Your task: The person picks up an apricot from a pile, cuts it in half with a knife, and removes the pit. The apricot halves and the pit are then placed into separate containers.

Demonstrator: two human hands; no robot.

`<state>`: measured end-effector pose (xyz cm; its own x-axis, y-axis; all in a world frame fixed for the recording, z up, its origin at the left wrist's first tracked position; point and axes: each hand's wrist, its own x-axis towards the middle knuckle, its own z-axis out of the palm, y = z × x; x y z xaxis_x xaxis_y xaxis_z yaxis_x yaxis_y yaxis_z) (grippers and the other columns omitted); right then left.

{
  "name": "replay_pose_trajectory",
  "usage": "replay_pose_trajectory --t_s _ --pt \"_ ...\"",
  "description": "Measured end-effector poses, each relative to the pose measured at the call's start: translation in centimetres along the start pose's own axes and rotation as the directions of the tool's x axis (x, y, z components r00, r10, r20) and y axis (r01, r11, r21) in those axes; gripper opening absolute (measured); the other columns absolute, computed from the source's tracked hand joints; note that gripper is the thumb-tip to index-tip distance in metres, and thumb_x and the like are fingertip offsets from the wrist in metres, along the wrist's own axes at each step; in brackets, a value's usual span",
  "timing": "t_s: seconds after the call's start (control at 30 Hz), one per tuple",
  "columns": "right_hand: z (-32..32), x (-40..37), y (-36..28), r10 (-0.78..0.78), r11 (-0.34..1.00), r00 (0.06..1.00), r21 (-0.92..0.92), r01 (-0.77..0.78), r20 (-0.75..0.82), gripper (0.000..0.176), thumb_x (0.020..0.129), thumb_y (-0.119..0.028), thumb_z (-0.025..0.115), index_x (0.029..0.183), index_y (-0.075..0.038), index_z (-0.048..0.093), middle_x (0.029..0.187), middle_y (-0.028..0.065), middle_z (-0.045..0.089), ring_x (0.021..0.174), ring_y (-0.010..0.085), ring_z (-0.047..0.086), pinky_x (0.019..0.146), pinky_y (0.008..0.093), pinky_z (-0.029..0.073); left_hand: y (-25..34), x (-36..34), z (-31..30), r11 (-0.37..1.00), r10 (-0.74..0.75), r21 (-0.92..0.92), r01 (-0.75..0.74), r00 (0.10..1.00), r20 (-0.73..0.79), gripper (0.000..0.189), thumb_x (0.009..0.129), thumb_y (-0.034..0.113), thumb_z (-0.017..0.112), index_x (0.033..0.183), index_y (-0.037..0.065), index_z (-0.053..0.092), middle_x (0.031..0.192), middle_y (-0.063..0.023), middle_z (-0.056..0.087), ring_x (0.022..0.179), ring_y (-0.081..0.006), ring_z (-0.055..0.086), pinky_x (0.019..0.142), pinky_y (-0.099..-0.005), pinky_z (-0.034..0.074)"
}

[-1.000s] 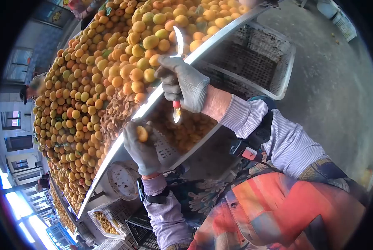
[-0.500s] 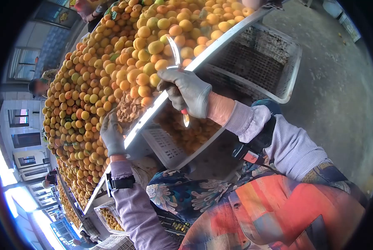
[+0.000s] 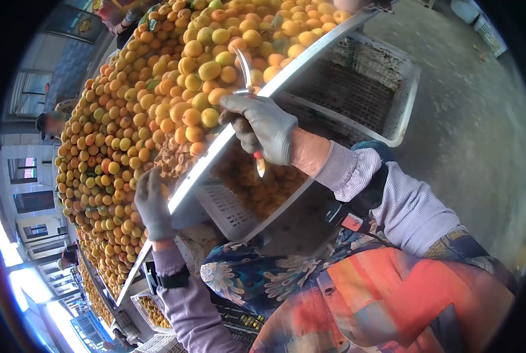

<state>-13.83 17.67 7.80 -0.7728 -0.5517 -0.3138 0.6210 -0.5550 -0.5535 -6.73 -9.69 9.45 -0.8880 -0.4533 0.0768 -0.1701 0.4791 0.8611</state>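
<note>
My right hand [image 3: 263,126], in a grey glove, is closed around the handle of a knife with a curved blade [image 3: 244,67]. The blade points up over the fruit, and the red and metallic end of the handle shows below my fist. At the table's edge, my gloved left hand [image 3: 152,206] has its fingers bent around an apricot [image 3: 165,191], mostly hidden by the glove. Close above that hand lies a small heap of brown apricot pits [image 3: 172,159]. Orange and yellow apricots [image 3: 198,100] cover the table beyond both hands.
The table's pale metal rim [image 3: 207,162] runs diagonally beneath my hands. Below it stand a white crate holding orange fruit pieces [image 3: 271,191] and another plastic crate [image 3: 401,112]. Other people [image 3: 54,123] are at the far side.
My left hand has moved slightly down and left, away from the pit heap. My right hand keeps its grip on the knife; the view has shifted a little.
</note>
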Motion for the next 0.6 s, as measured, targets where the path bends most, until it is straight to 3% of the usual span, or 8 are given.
replay_pose_trajectory --t_s 0.03,0.07,0.13,0.2,0.23,0.27,0.53,0.6 --pt "0.0 -0.1 -0.2 -0.019 1.0 1.0 -0.02 0.019 -0.005 0.026 0.093 -0.034 0.058 0.084 -0.01 0.055 0.056 -0.008 0.038 0.041 0.003 0.028 0.039 0.019 0.024 1.1 -2.1 0.7 0.998 -0.033 0.063 0.03 0.998 0.052 0.028 0.093 0.02 0.058 0.11 -0.001 0.064 0.101 -0.0052 0.065 0.088 -0.0111 0.057 0.078 -0.0234 0.046" --pt "0.1 -0.2 -0.1 -0.034 0.999 0.999 -0.038 0.033 -0.012 0.026 0.093 -0.034 0.058 0.085 -0.01 0.055 0.056 -0.008 0.037 0.041 0.0032 0.028 0.039 0.0192 0.024 0.6 -2.8 0.6 0.979 0.07 0.183 -0.093 0.99 0.125 0.029 0.093 0.017 0.056 0.115 -0.001 0.063 0.11 -0.0085 0.064 0.101 -0.0156 0.058 0.087 -0.0271 0.046" --pt "0.2 0.3 0.0 -0.038 0.999 0.998 -0.013 0.037 -0.055 0.028 0.091 -0.036 0.061 0.082 -0.01 0.056 0.055 -0.0083 0.041 0.04 0.0029 0.032 0.038 0.0189 0.025 0.3 -3.9 0.3 0.959 0.275 0.063 -0.277 0.961 0.033 0.029 0.096 0.011 0.048 0.119 -0.001 0.06 0.115 -0.011 0.063 0.112 -0.0186 0.055 0.093 -0.03 0.045" --pt "0.3 0.1 0.0 -0.014 1.0 0.996 -0.001 0.014 -0.093 0.027 0.09 -0.035 0.063 0.081 -0.011 0.056 0.055 -0.0083 0.044 0.04 0.0026 0.034 0.037 0.0189 0.026 3.6 -6.0 -0.2 0.885 0.464 0.053 -0.462 0.876 -0.131 0.034 0.094 0.005 0.043 0.123 -0.003 0.058 0.119 -0.0129 0.061 0.115 -0.0203 0.055 0.097 -0.0317 0.044" --pt "0.1 0.3 0.1 -0.014 1.0 0.997 0.016 0.015 -0.07 0.027 0.089 -0.035 0.064 0.082 -0.011 0.056 0.055 -0.0082 0.045 0.039 0.0025 0.036 0.036 0.0183 0.028 6.8 -6.6 -0.1 0.89 0.41 0.325 -0.319 0.872 -0.268 0.037 0.089 0.001 0.042 0.122 -0.006 0.056 0.119 -0.0145 0.061 0.115 -0.0224 0.055 0.094 -0.0305 0.046" --pt "-0.3 0.6 0.2 -0.027 1.0 0.998 0.003 0.027 -0.051 0.026 0.089 -0.034 0.064 0.082 -0.009 0.057 0.055 -0.0072 0.047 0.039 0.0024 0.038 0.034 0.0181 0.03 5.0 -4.8 -4.3 0.913 0.404 0.033 -0.406 0.891 -0.209 0.037 0.093 0.018 0.05 0.125 0.001 0.056 0.122 -0.0128 0.057 0.121 -0.0259 0.05 0.104 -0.0395 0.039" --pt "-0.2 0.9 1.0 -0.079 0.995 0.996 -0.066 0.076 -0.044 0.018 0.089 -0.026 0.057 0.084 -0.009 0.055 0.061 -0.0017 0.053 0.039 0.0071 0.04 0.033 0.0227 0.033 0.0 -8.4 3.6 0.942 0.232 -0.2 -0.269 0.953 -0.193 0.035 0.092 0.016 0.05 0.123 0.0 0.055 0.12 -0.0132 0.058 0.119 -0.0259 0.051 0.103 -0.0395 0.04" --pt "-0.6 1.9 1.7 -0.136 0.99 0.99 -0.033 0.135 -0.036 0.022 0.086 -0.026 0.059 0.088 -0.007 0.05 0.055 0.0054 0.049 0.032 0.0152 0.04 0.03 0.0303 0.031 -0.4 -9.2 5.6 0.933 0.199 -0.26 -0.25 0.958 -0.209 0.034 0.092 0.015 0.05 0.123 0.0 0.055 0.119 -0.0133 0.058 0.118 -0.0259 0.051 0.103 -0.0395 0.04"
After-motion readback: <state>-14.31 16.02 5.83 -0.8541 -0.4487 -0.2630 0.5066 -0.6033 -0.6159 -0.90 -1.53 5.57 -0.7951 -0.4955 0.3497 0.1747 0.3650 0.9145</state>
